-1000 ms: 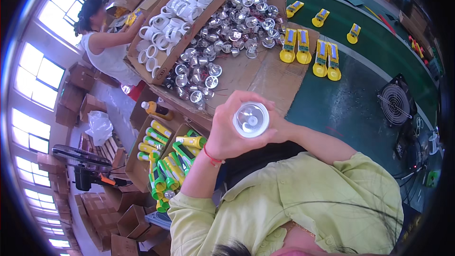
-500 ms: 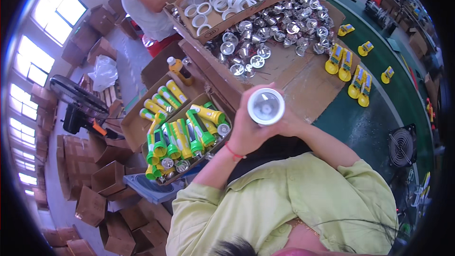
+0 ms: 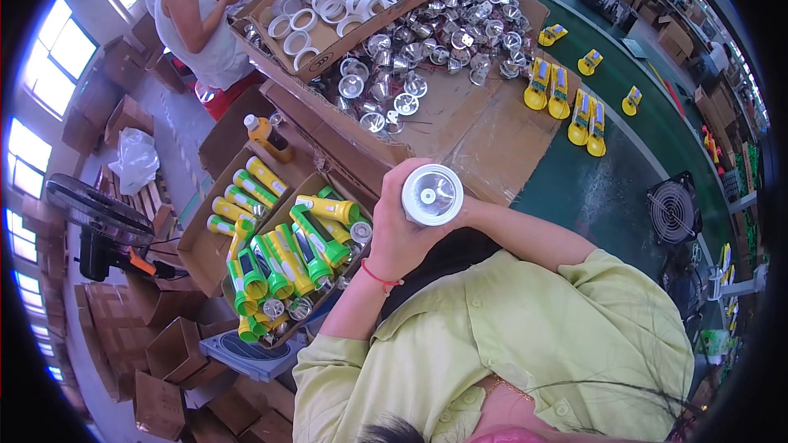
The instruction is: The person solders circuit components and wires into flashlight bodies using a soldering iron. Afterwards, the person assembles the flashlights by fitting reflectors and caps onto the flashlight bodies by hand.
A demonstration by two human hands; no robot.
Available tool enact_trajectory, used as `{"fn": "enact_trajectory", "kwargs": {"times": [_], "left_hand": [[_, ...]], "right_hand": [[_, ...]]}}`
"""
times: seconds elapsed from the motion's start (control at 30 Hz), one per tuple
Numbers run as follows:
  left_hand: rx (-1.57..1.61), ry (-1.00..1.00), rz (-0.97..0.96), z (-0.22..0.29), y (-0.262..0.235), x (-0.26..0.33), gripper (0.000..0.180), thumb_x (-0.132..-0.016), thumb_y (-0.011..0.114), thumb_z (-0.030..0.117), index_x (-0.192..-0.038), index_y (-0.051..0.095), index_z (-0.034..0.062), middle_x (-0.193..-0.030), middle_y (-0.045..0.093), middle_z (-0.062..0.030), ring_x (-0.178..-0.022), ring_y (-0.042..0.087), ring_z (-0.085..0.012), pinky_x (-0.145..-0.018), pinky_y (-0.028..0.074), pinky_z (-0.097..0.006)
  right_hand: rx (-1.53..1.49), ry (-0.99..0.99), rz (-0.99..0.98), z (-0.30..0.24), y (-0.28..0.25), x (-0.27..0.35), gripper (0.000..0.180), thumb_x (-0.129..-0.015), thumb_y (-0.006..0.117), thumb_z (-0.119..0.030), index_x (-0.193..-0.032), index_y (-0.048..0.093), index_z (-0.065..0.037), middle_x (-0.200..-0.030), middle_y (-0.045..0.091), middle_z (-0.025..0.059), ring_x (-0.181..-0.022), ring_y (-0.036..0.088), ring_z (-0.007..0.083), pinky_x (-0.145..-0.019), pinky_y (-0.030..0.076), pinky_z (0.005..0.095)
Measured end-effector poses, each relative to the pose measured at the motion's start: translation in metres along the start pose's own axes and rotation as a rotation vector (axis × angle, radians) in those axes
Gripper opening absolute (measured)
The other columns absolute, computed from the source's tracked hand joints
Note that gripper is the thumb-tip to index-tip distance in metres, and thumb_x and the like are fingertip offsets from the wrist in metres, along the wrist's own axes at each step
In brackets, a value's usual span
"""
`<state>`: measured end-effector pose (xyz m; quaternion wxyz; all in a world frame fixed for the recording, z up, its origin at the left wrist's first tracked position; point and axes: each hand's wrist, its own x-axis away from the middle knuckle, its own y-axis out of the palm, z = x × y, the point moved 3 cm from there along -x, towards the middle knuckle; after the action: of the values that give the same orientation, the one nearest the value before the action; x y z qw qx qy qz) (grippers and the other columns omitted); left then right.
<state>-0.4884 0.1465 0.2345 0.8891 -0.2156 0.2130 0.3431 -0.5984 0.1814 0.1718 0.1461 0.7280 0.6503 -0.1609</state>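
In front of my chest I hold a flashlight (image 3: 432,195), its white rim and clear lens facing up and a shiny reflector inside. My left hand (image 3: 396,230) wraps its fingers round the side just below the rim. My right hand (image 3: 461,215) is closed at the other side, its fingers mostly hidden behind the flashlight. The body below the rim is also hidden by my hands. Beyond them, loose silver reflectors (image 3: 406,104) with thin wires lie heaped on a cardboard sheet (image 3: 484,127).
A carton of white rings (image 3: 316,66) stands beyond the reflectors. Left are boxed yellow-green flashlights (image 3: 287,258), a bottle (image 3: 268,138) and a fan (image 3: 98,205). Yellow flashlight halves (image 3: 579,119) lie on the green belt (image 3: 611,143) at right. Another person (image 3: 197,25) works at far left.
My view has shifted, so the surroundings appear further left. The flashlight's lens has tilted slightly, showing the reflector more clearly. Both hands keep their hold.
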Motion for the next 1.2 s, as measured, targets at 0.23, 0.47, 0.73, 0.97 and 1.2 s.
{"fn": "enact_trajectory", "kwargs": {"times": [0.23, 0.47, 0.73, 0.97, 1.2], "left_hand": [[0.215, -0.093, 0.135, -0.008, -0.008, 0.006, 0.069, -0.066, 0.079, 0.017, -0.12, 0.04, 0.0012, -0.112, 0.053, -0.0095, -0.1, 0.054, -0.0174, -0.089, 0.042, -0.03], [0.156, -0.51, 0.289, -0.067, -0.073, 0.059, 0.039, -0.082, 0.064, 0.017, -0.112, 0.046, 0.0001, -0.104, 0.059, -0.0109, -0.094, 0.059, -0.0185, -0.084, 0.045, -0.032], [-0.468, -0.962, 0.499, -0.213, -0.432, 0.162, 0.036, -0.078, 0.067, 0.025, -0.102, 0.056, 0.001, -0.08, 0.061, -0.0063, -0.068, 0.059, -0.0154, -0.059, 0.048, -0.03], [-0.828, -1.247, 0.535, -0.307, -0.458, 0.245, 0.07, -0.066, 0.071, 0.02, -0.126, 0.039, 0.0012, -0.114, 0.054, -0.0164, -0.104, 0.055, -0.0242, -0.088, 0.044, -0.037], [-0.532, -0.887, -0.247, -0.257, -0.35, 0.147, 0.081, -0.067, 0.073, 0.028, -0.137, 0.031, 0.0217, -0.138, 0.034, -0.0182, -0.129, 0.033, -0.0308, -0.107, 0.025, -0.038]], "right_hand": [[0.166, 0.235, -0.099, 0.011, 0.009, 0.004, 0.049, -0.072, 0.07, -0.017, -0.115, 0.05, -0.005, -0.114, 0.055, 0.0089, -0.106, 0.051, 0.0167, -0.092, 0.041, 0.0321], [0.292, 0.592, -0.47, 0.002, 0.042, 0.009, 0.071, -0.069, 0.076, -0.017, -0.128, 0.039, -0.006, -0.106, 0.057, 0.0067, -0.072, 0.056, 0.0086, -0.062, 0.047, 0.0222], [0.398, 0.638, -0.439, 0.03, 0.022, 0.033, 0.05, -0.072, 0.073, -0.017, -0.117, 0.053, -0.007, -0.093, 0.062, 0.006, -0.065, 0.055, 0.0102, -0.06, 0.047, 0.0239], [0.452, 0.891, -0.283, 0.049, -0.006, 0.073, 0.039, -0.073, 0.071, -0.014, -0.108, 0.059, -0.006, -0.088, 0.065, 0.0037, -0.066, 0.054, 0.0089, -0.062, 0.048, 0.0236], [0.496, 0.907, -0.287, 0.068, -0.001, 0.067, 0.036, -0.073, 0.069, -0.012, -0.107, 0.06, -0.005, -0.086, 0.065, 0.0047, -0.064, 0.056, 0.0091, -0.061, 0.048, 0.024]]}}
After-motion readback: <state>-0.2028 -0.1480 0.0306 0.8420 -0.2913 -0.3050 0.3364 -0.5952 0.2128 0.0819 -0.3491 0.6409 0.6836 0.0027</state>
